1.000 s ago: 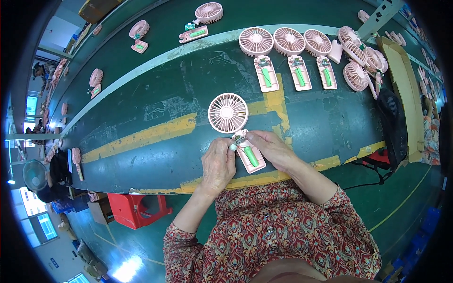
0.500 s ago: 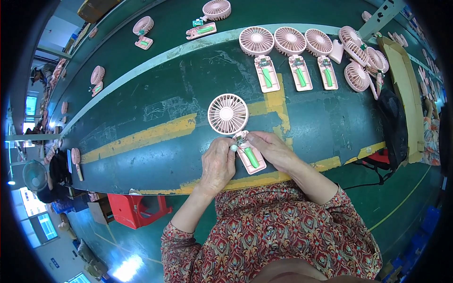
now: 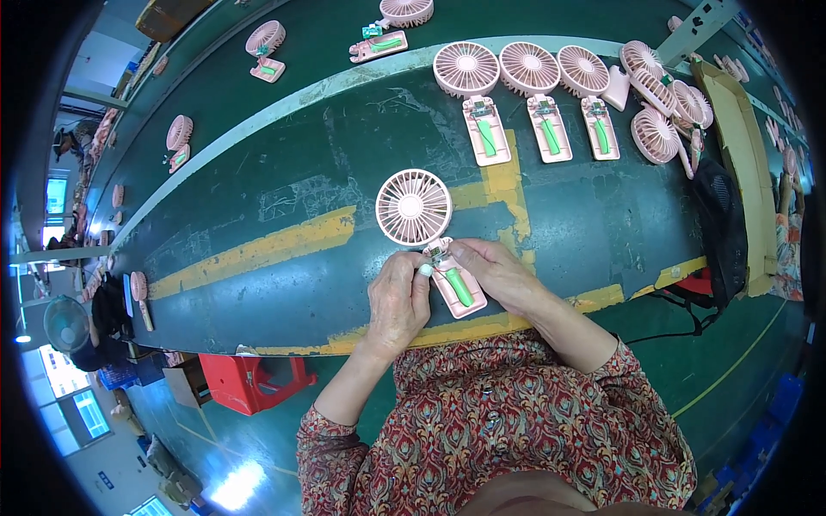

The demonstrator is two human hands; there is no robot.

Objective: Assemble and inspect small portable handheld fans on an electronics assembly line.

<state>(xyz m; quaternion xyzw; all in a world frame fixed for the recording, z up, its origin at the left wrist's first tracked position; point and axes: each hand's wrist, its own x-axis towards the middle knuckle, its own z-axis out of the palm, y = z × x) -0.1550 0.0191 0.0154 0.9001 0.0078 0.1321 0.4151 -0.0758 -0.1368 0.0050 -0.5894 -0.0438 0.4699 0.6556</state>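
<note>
On the table in front of me lies a pink handheld fan [image 3: 413,206] with its handle shell open. Inside the handle are a green cylindrical battery [image 3: 459,288] and, near the fan's neck, a small circuit board [image 3: 435,253]. My left hand [image 3: 396,301] is closed at the left side of the board, its thumb and fingers pinched; a pale cover sits on one fingertip. From the right, my right hand [image 3: 492,271] grips the handle's upper end with thumb and fingers beside the board. The fingers hide part of the neck and thin wires.
Three similar open fans [image 3: 465,70] lie in a row at the far right, next to a pile of fans [image 3: 656,133]. Beyond a pale rail [image 3: 327,86], more fans [image 3: 265,39] rest on a green surface. A black bag [image 3: 718,206] hangs at right; a red stool [image 3: 245,383] stands below.
Fans beyond the rail have shifted slightly right and farther away. Both hands stay at the board with almost no visible movement.
</note>
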